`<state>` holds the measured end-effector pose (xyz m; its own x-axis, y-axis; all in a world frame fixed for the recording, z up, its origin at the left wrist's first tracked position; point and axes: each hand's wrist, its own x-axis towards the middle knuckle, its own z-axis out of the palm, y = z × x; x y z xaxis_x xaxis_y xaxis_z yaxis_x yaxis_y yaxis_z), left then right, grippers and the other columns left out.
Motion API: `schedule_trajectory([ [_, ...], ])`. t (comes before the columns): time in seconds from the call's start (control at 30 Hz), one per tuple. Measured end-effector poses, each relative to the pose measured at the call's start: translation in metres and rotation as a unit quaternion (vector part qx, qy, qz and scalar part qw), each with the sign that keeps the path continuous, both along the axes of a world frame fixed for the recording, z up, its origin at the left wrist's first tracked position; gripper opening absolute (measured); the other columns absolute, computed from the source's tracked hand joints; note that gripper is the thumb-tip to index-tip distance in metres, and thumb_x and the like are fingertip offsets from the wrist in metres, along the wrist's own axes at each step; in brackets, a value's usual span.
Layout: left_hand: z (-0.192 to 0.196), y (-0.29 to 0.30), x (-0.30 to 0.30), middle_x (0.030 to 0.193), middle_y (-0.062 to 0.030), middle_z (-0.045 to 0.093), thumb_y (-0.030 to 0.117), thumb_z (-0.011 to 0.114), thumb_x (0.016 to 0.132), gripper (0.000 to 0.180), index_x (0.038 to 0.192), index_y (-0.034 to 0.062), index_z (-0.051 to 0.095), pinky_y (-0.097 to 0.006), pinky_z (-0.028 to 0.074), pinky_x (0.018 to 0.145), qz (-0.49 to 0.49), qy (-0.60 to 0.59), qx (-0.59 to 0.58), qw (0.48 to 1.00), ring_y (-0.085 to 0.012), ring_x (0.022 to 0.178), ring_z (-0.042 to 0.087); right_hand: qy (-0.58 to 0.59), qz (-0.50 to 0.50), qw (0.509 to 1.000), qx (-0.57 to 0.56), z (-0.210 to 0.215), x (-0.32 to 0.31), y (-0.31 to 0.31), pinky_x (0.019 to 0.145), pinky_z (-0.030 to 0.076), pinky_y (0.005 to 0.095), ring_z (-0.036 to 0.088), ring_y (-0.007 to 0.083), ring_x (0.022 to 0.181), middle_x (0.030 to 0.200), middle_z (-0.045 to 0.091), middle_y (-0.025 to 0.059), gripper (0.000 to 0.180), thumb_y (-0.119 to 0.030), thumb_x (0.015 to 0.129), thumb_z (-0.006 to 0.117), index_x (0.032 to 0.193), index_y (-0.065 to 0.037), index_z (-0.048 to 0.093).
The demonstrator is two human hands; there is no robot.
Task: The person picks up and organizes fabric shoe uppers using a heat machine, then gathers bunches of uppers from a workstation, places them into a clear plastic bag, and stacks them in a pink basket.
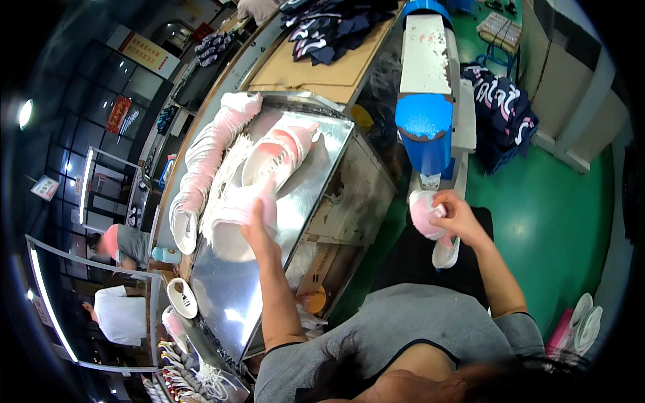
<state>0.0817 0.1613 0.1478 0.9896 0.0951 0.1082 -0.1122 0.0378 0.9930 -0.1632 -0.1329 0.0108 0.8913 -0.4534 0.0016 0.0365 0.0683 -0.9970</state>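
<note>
Steel table [329, 144] crowded; left hand [259, 225] grips pink shoe [238, 215], right hand [453, 215] grips shoe upper [424, 213] near blue machine [424, 127].

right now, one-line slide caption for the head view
Left hand reaches pink-white shoes on metal table; right hand holds shoe at blue machine.

My left arm stretched forward, forearm bare, left hand [259, 218] raised, fingers [257, 207] together, pointing up. My right arm bent at elbow, right hand [453, 215] curled, fingers closed in grasp.
</note>
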Motion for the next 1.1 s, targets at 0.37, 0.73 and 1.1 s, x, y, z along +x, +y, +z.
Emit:
schedule_trajectory([
  [0.37, -0.089, -0.047, 0.172, 0.119, -0.0115, 0.056, 0.024, 0.066, 0.085, 0.054, 0.126, -0.0058, 0.047, -0.030, 0.035, 0.098, -0.273, -0.098, 0.066, 0.955, -0.0191, 0.115, 0.049, -0.052, -0.152, 0.969, 0.186, -0.007, 0.023, 0.041, 0.070, 0.043, 0.0212, 0.051, 0.0075, 0.082, 0.091, 0.054, 0.0002, 0.025, -0.013, 0.090, 0.058, 0.113, -0.004, 0.055],
  [0.73, -0.141, -0.124, -0.096, 0.110, -0.0028, 0.058, 0.033, 0.059, 0.090, 0.042, 0.115, 0.0006, 0.057, -0.026, 0.040, 0.084, -0.493, 0.258, -0.013, 0.831, -0.0119, 0.103, 0.052, -0.107, -0.181, 0.854, 0.476, -0.040, 0.060, 0.048, 0.079, 0.046, 0.0303, 0.057, 0.0138, 0.086, 0.087, 0.058, 0.0018, 0.008, -0.011, 0.088, 0.061, 0.091, -0.007, 0.054],
  [1.1, -0.180, -0.214, -0.059, 0.108, -0.0068, 0.060, 0.021, 0.060, 0.086, 0.036, 0.115, 0.0010, 0.055, -0.031, 0.045, 0.083, -0.501, 0.200, 0.030, 0.841, -0.0166, 0.097, 0.058, -0.073, -0.220, 0.908, 0.349, -0.089, 0.068, -0.017, 0.061, 0.051, 0.0260, 0.056, 0.0127, 0.061, 0.075, 0.058, 0.0042, 0.010, -0.009, 0.086, 0.063, 0.084, -0.005, 0.054],
])
